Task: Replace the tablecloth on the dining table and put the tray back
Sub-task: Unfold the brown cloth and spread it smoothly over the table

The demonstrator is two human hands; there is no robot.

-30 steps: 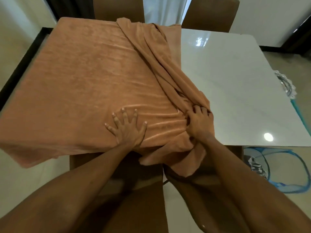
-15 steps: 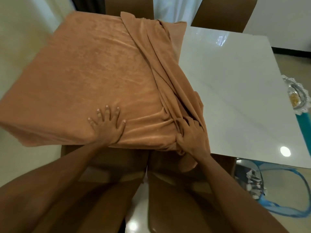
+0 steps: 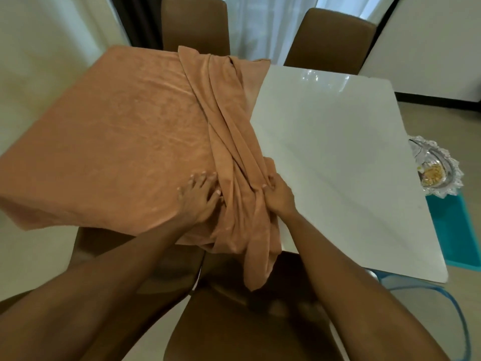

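A: tablecloth (image 3: 125, 136) status?

B: orange-brown, soft nap like velvet or terry. Laid flat over the left half of the dining table (image 3: 338, 157), draped over the left and near edges. The rest is bunched in a rope of folds (image 3: 229, 126) down the middle, long axis far edge to near edge, leaning slightly right toward the near side. Its tail hangs off the near edge over a chair

A: hands?

B: left hand (image 3: 199, 201) flat on the spread cloth, palm down, fingers fanned wide, just left of the folds, thumb touching them. Right hand (image 3: 279, 196) on the right side of the bunch, fingers curled into the folds, clamped on the fabric

A: room to the right?

B: right half of the top is bare, glossy white, stone-look, rounded corners, light glare on it. Clear run to the right edge

A: tray?

B: glass tray (image 3: 440, 168), scalloped rim, something yellow inside, beyond the right edge of the table on a teal surface (image 3: 453, 227), part hidden by the tabletop

A: chairs?

B: brown padded ones: two at the far side (image 3: 195, 22) (image 3: 330, 37), two at the near side under the arms (image 3: 234, 329)
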